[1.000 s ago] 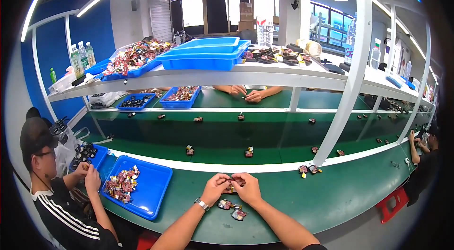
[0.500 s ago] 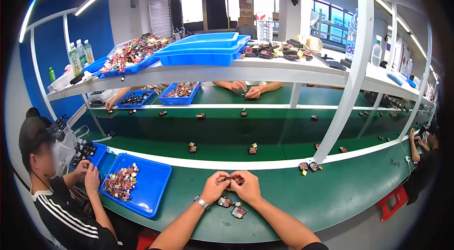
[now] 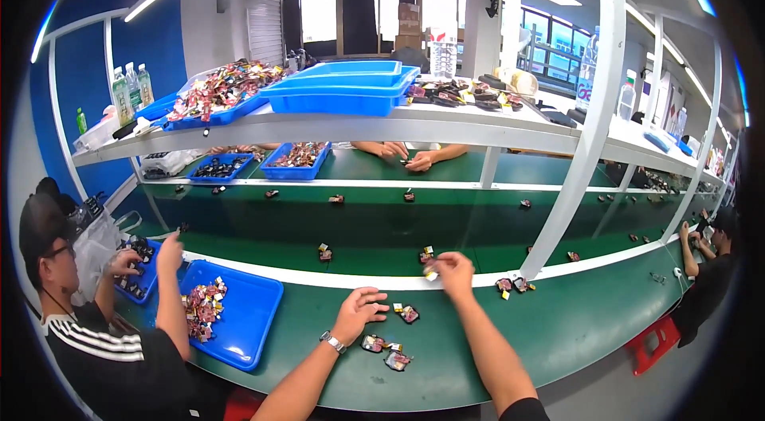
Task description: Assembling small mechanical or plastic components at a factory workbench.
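Note:
My left hand (image 3: 361, 317) hovers low over the green bench, fingers apart and holding nothing. By its fingertips lies a small dark electronic piece (image 3: 409, 313) with a reddish middle and a white tab. Two similar pieces, one with a yellow tab (image 3: 372, 343) and one greyish (image 3: 398, 360), rest nearer to me. My right hand (image 3: 456, 274) reaches over the white rail with its fingers drawn together. A blurred whitish bit (image 3: 431, 272) shows at its fingertips, too smeared to name. Just beyond that, another small piece (image 3: 427, 254) sits on the green belt.
A blue tray (image 3: 267, 313) of reddish pieces stands at left, beside a co-worker (image 3: 96, 333). More pieces (image 3: 512, 285) lie by the rail to the right. A slanted white post (image 3: 567, 142) and a loaded shelf (image 3: 358, 123) rise ahead. Other people's hands work across the belt.
My hands have parted. The piece between them now lies on the bench; my right hand has moved forward to the rail. The co-worker at left has stretched an arm forward.

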Available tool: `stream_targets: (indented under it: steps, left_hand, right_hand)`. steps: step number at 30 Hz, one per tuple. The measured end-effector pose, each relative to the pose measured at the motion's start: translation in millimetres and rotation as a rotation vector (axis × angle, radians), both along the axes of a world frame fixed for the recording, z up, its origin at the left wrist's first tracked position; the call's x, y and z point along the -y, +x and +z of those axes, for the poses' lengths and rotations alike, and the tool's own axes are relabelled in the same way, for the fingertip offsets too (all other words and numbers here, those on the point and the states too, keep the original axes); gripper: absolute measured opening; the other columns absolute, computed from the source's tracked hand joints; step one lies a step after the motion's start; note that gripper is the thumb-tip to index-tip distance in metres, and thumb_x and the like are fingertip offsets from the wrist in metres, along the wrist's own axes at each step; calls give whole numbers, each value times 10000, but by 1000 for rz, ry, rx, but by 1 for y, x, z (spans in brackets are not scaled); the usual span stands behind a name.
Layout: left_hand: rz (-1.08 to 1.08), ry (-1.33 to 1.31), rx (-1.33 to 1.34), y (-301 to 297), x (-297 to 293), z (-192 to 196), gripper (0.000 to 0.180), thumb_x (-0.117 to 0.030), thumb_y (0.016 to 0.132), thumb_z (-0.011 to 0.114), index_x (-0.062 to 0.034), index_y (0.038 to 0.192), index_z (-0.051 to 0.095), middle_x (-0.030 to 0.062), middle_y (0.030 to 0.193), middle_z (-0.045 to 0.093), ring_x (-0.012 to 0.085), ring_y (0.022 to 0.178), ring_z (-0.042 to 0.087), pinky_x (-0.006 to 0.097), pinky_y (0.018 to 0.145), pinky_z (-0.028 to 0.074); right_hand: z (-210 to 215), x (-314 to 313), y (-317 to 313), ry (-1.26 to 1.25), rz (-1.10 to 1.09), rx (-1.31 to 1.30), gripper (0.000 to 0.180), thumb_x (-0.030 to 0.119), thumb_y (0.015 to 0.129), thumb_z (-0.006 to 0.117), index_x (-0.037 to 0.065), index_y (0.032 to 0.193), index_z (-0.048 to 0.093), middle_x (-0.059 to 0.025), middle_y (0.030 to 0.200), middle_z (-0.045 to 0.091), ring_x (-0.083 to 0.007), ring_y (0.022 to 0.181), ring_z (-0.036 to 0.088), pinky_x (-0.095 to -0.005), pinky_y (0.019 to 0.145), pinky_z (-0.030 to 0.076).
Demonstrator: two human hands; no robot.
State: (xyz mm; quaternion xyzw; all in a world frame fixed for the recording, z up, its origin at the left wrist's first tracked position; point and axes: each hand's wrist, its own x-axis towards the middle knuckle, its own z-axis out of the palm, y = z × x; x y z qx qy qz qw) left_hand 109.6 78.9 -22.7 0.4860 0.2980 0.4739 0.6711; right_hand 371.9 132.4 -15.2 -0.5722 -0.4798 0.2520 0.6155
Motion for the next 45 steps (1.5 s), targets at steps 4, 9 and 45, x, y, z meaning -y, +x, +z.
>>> stream_targets:
  steps: [4,9,45]
  left_hand:
    - [-63,21,-21,5,-6,-7,310,6,916,519,34,1221,475,188,1217,581,256,1044,636,340,844,569]
    - [-71,35,-126,1,-5,-5,234,-15,937,514,25,1168,517,186,1163,616,249,1010,652,344,847,566]
    - [-154,-119,-78,-6,-1,1,362,-105,972,525,5,1314,483,111,1225,585,195,1085,609,343,918,539]
  right_hand:
    - [-17,-35,75,-202,-348,275,270,162,692,817,8,878,696,-116,818,713,-211,753,682,-333,731,532]
    - [-8,-39,56,-9,-553,837,265,223,733,767,19,864,659,-163,879,659,-354,899,632,-420,794,516]
    - [19,94,-81,322,286,810,190,83,765,700,100,951,663,-41,1062,587,-246,960,589,-362,785,521]
